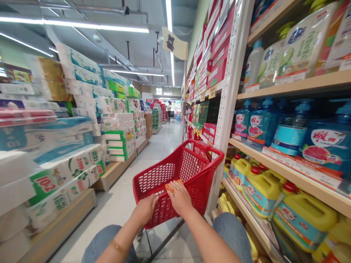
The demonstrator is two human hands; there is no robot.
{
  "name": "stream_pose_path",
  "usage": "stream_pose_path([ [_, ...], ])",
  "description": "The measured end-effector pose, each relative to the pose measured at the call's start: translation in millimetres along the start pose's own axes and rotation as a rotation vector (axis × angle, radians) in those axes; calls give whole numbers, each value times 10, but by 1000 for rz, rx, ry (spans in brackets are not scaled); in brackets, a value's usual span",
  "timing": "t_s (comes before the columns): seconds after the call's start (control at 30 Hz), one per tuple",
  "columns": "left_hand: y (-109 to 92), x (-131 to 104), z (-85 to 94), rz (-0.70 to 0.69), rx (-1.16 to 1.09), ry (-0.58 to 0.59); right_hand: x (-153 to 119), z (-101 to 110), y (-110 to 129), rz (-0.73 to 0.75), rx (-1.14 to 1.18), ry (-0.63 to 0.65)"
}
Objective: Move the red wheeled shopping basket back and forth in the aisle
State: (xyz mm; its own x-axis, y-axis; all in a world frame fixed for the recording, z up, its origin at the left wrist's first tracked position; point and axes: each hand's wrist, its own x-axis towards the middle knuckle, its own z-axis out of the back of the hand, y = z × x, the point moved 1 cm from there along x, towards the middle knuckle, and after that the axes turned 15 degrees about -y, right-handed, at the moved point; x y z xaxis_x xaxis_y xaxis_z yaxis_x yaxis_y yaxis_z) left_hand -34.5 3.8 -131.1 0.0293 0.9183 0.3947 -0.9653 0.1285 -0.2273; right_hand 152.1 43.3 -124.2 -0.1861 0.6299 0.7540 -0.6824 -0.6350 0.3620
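Observation:
A red plastic shopping cart basket (161, 171) with a perforated wall stands right in front of my knees, beside the right-hand shelf. My left hand (148, 209) is closed over its near rim, the thumb on top. At the same rim, just to the right, my right hand (180, 197) reaches over the basket. Under its fingers is a small flat orange thing (177, 183), mostly covered, so its kind cannot be made out. The visible inside of the basket shows only red wall.
Right shelves hold blue pump bottles (265, 122), yellow detergent jugs (259, 191) and clear pump bottles (297, 44). A white perforated post (231, 73) stands close to the basket. Left are stacked tissue packs (65, 179) on low wooden platforms. The tiled aisle (164, 140) leads to a distant person (169, 108).

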Motion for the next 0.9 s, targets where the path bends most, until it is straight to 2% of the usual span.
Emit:
stream_pose_path([
  [0.1, 140, -79, 21, -66, -27, -73, 95, 140, -242, -57, -61, -61],
  [0.2, 87, -141, -31, -101, -33, -131, 142, 166, -329, -108, -118, -95],
  [0.33, -175, -168, -143, -112, -16, -162, -1, 39, -73, -78, -88, -48],
  [0.4, -228, -181, -169, -139, -50, -167, -108, -11, 72, -17, -16, -13],
  [0.5, -110, -208, -145, -215, -172, -147, -184, 4, 94, 48, 66, 26],
  [0.67, 193, -236, -79, -306, -214, -150, -55, 104, -219, -39, -8, -51],
  [0.77, 173, -249, -129, -275, -197, -181, -34, 70, -219, -83, -40, -70],
  [0.9, 27, -274, -200, -252, -203, -182, -243, -7, 87, -17, 30, -12],
])
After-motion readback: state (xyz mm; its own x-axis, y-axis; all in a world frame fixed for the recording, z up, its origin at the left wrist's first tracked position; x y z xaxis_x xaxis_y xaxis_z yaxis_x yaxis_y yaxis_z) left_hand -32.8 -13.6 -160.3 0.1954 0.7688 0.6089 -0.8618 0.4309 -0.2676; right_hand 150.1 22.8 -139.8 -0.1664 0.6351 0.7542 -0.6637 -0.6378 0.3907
